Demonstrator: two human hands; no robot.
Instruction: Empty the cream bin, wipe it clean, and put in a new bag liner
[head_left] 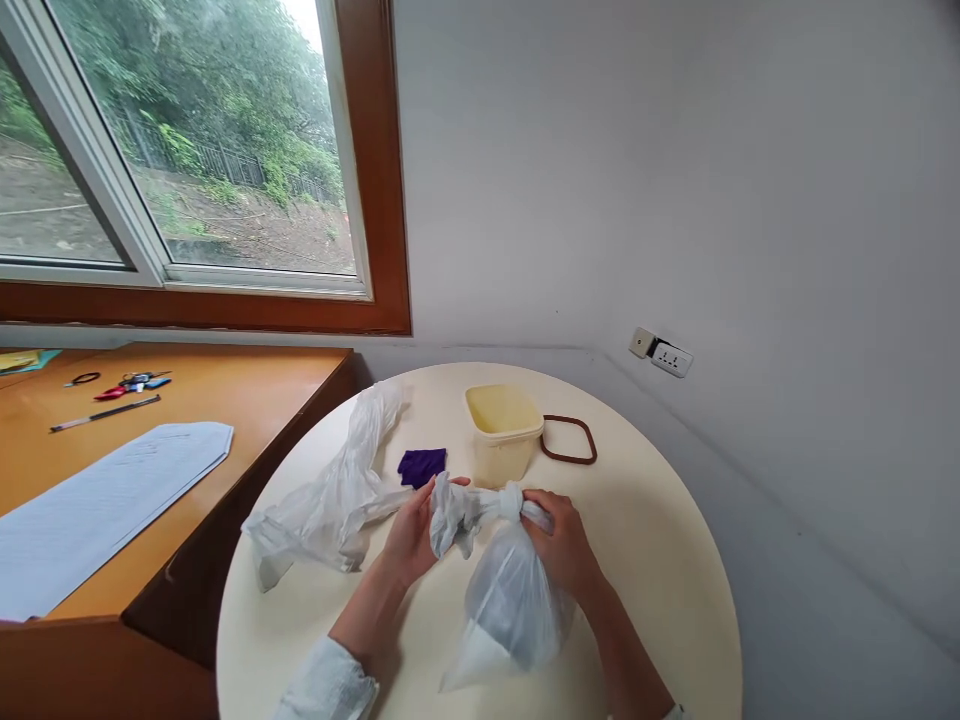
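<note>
A translucent white plastic bag (517, 600), knotted near its top, hangs between my hands over the round table. My right hand (564, 545) is closed on the bag beside the knot. On the other side, my left hand (411, 535) holds the bunched loose end, its fingers partly hidden behind the plastic. Something greyish shows dimly inside the bag; I cannot make out what. Just beyond my hands stands a pale yellow square plastic tub (504, 450) without a lid on it. A folded purple cloth (421, 467) lies to its left.
Another crumpled white plastic bag (337, 500) lies on the left of the round cream table (675, 600). Right of the tub is a brown square ring (568, 440). An adjoining wooden desk (285, 375) carries papers (112, 510), a pen (105, 413) and keys (137, 382).
</note>
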